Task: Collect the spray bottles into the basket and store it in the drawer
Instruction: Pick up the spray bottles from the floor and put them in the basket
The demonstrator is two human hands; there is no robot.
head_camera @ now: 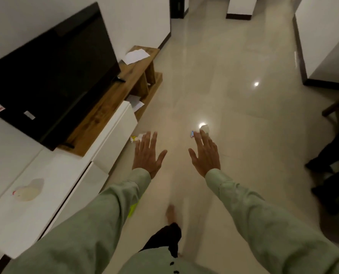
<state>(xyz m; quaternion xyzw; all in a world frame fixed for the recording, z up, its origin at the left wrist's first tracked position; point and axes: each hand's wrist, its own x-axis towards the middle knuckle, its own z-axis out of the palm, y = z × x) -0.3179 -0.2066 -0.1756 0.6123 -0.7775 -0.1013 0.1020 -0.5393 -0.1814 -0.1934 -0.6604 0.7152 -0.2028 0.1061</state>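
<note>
My left hand (148, 153) and my right hand (204, 153) are stretched out over the floor, fingers spread, holding nothing. A small white bottle with a yellow part (137, 137) lies on the floor just beyond my left fingertips. Another small bottle with a blue and red end (201, 130) lies on the floor beyond my right fingertips, partly hidden by them. A pale bottle with a pink tip (27, 191) lies on the white cabinet top at the left. A yellow-green object (133, 209) shows under my left sleeve, mostly hidden. No basket is clearly visible.
A low white cabinet with drawer fronts (115, 133) runs along the left wall, with a wooden TV stand (113, 99) and a black TV (52, 76) on it. Papers (136, 56) lie on the stand. Dark chair legs and dark bags (332, 161) sit at the right.
</note>
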